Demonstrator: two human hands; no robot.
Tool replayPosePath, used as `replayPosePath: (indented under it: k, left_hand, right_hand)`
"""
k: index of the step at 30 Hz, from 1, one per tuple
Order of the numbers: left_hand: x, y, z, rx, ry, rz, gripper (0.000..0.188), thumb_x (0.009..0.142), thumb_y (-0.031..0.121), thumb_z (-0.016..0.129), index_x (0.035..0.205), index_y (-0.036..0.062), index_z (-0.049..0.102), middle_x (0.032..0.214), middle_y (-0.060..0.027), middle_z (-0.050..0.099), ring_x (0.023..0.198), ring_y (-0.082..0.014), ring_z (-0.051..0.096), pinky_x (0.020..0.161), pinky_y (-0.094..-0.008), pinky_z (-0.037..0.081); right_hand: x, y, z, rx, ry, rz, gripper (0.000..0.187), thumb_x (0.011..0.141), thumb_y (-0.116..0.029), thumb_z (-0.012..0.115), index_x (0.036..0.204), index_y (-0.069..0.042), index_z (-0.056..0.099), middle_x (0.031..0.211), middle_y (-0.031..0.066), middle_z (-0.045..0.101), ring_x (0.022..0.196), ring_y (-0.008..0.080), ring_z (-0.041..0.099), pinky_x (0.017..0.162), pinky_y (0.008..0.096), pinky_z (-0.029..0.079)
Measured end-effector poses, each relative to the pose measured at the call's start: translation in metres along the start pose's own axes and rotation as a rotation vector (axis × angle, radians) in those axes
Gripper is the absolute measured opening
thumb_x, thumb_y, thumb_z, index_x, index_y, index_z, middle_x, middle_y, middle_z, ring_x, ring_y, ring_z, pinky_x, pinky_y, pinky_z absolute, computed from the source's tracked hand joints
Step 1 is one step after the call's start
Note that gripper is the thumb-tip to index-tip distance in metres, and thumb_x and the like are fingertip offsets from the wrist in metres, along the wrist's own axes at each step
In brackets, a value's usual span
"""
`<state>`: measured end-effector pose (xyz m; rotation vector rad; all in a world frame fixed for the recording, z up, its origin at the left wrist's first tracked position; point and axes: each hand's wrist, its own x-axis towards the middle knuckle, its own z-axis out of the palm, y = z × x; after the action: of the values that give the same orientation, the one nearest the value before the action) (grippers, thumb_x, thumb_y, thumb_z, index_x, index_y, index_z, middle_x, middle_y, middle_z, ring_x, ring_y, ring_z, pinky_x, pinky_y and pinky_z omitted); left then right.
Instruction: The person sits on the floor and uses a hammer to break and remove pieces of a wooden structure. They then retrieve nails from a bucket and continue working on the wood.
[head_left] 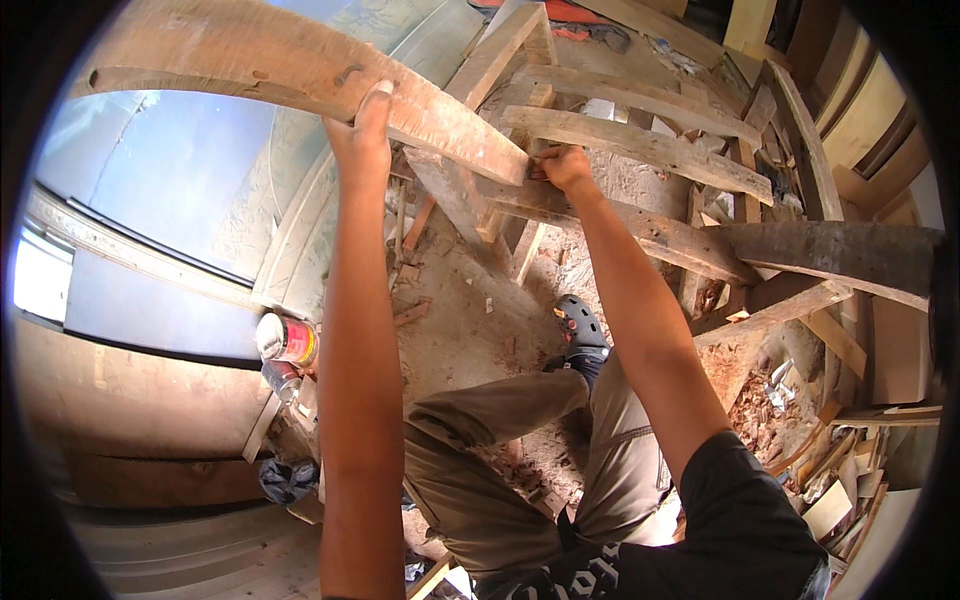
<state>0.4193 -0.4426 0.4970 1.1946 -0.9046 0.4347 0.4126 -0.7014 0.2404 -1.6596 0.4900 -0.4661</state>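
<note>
My left hand [360, 135] grips a long, thick wooden beam [240, 55] from its near edge, with the thumb lying on the upper face. The beam runs from the upper left down to an end near the middle of the view. Just right of that end, my right hand [566, 168] is closed, its fingertips curled close to the wood. Whatever those fingers pinch is too small or hidden. Beneath both hands stands a rough wooden frame, with one rail [650, 232] passing below my right wrist and a slat [640, 150] beyond it.
Boards [870, 110] lean at the far right, and offcuts [840, 500] lie piled below them. A pale blue panel [200, 170] is at the left, near a can [287, 340]. Wood scraps litter the floor [470, 340] around my shoe [580, 325].
</note>
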Motion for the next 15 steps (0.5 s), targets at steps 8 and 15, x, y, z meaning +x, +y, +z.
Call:
replayPosePath:
  k: [8,15]
  left_hand:
    - [-0.002,0.004,0.001,0.059,-0.058,-0.049,0.05,0.085,0.013,0.06,0.133,0.0001,0.051,0.127,-0.0098,0.053,0.118,-0.0207,0.05,0.106,-0.0354,0.037]
    - [-0.002,0.006,0.002,0.061,-0.069,-0.02,0.051,0.086,0.013,0.059,0.134,0.0004,0.048,0.132,-0.0108,0.053,0.119,-0.0206,0.05,0.106,-0.036,0.037]
  right_hand:
    - [0.009,0.012,-0.005,-0.031,-0.102,-0.025,0.022,0.088,0.004,0.059,0.106,0.014,0.066,0.087,0.0163,0.071,0.072,0.0208,0.07,0.066,0.0304,0.059]
    - [-0.001,-0.002,-0.008,-0.053,-0.09,0.039,0.025,0.079,-0.011,0.059,0.092,-0.001,0.077,0.084,0.0134,0.075,0.08,0.0226,0.073,0.079,0.0319,0.055]
